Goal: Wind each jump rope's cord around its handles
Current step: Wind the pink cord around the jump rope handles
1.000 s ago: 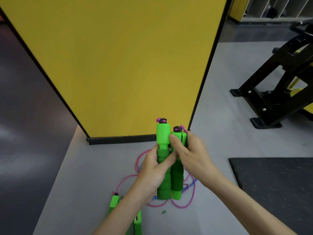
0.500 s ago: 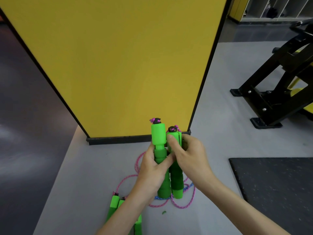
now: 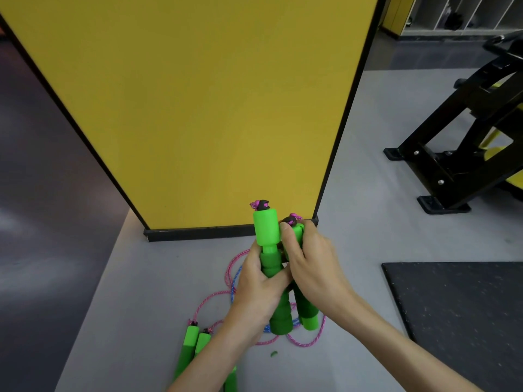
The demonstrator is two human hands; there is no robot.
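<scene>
Floor [image 3: 135, 321] grey, carries everything here. Left side: dark strip along the floor's left edge, then a yellow panel [image 3: 203, 108] with a black base strip standing at the far edge.

Second rope's handles [image 3: 192, 348] lie on the floor near the front edge, two green ones side by side, black caps with pink cord ends pointing away from the camera; lower ends run under the left forearm. Third green piece shows just right of that forearm at the front edge, can't tell what it belongs to.

Cord [image 3: 235, 278], pink and blue, lies loose in loops on the floor, behind and below the hands, not wound on anything.

Left hand [image 3: 260, 295] fingers closed around the left handle [image 3: 266, 230] at mid-shaft, thumb across the front. Handle upright, held off the floor, black cap and pink knot on top.

Right hand [image 3: 311, 267] fingers curled tight on the right handle [image 3: 308, 309], grip near its top, thumb up against the left handle's head. Both handles touching, parallel, bottoms hanging over the cord loops.

Small green scrap [image 3: 273, 353] on the floor just below the handles.

Right: black mat [image 3: 458, 312] at the floor's right edge; black frame [image 3: 458, 154] beyond it, well apart from the ropes.
</scene>
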